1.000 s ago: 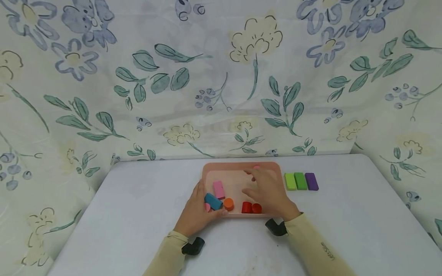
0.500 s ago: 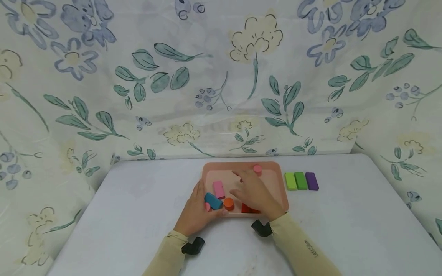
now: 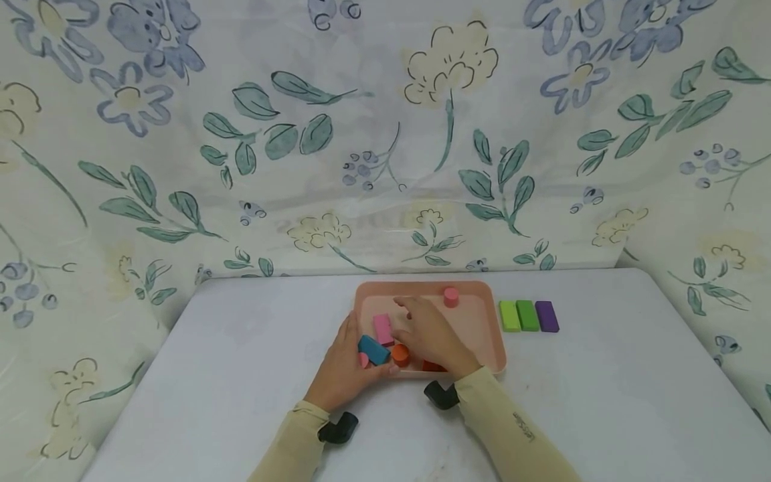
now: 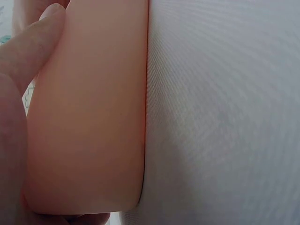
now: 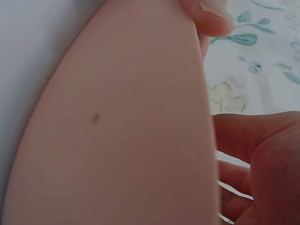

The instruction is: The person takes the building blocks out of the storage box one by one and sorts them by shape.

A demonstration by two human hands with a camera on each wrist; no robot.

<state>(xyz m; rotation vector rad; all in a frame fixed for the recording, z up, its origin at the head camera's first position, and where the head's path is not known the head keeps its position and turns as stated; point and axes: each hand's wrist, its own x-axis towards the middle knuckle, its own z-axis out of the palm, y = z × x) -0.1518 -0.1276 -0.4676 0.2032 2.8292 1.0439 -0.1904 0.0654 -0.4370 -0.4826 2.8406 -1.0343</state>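
Observation:
A peach tray [image 3: 394, 288] lies on the white table. My left hand [image 3: 343, 368] grips its near left corner, thumb over the front rim and fingers along the left side; the left wrist view shows the thumb [image 4: 37, 47] at the rim. Over the tray's middle, my right hand [image 3: 430, 335] is held with fingers loosely bent and nothing between them, fingertips close to a pink rectangular block [image 3: 383, 329]. A blue block [image 3: 374, 350] and an orange cylinder [image 3: 400, 355] sit near the front left. Red pieces [image 3: 432, 366] are mostly hidden under my right hand.
A coral-pink cylinder [image 3: 450, 296] stands at the tray's far right; another pink round piece [image 3: 363, 360] shows beside my left hand. Right of the tray lie a lime block [image 3: 509, 316], a green block [image 3: 527, 315] and a purple block [image 3: 547, 316]. Floral cloth [image 3: 385, 201] hangs behind.
My right hand has moved left across the tray toward the pink block, uncovering the coral-pink cylinder and covering more of the red pieces. The left hand has stayed at its corner.

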